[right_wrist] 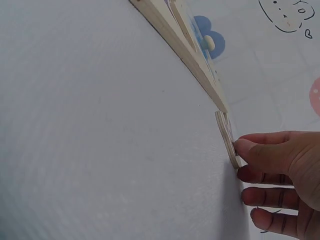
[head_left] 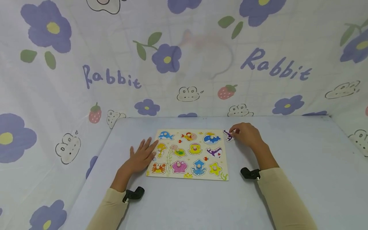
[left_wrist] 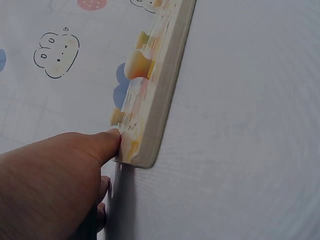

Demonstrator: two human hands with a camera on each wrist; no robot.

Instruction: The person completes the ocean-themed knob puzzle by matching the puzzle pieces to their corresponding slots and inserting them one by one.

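Note:
A wooden peg puzzle board (head_left: 184, 159) with sea-animal pieces lies on the table. My right hand (head_left: 246, 135) pinches a purple shark-shaped puzzle piece (head_left: 228, 135) between thumb and finger, just off the board's upper right corner. In the right wrist view the piece's (right_wrist: 227, 140) plywood edge shows beside the fingertips, close to the board's corner. The matching purple shark picture (head_left: 214, 152) on the board shows no knob. With fingers spread, my left hand (head_left: 141, 158) rests along the board's left edge; its thumb (left_wrist: 107, 144) touches the board near a corner in the left wrist view.
Other knobbed pieces sit in the board, among them a crab (head_left: 158, 168), a pink shell (head_left: 179, 166), a blue squid (head_left: 198, 167) and a yellow starfish (head_left: 215, 168). A white cloth printed with flowers (head_left: 166, 59) hangs behind the pale table (head_left: 189, 204).

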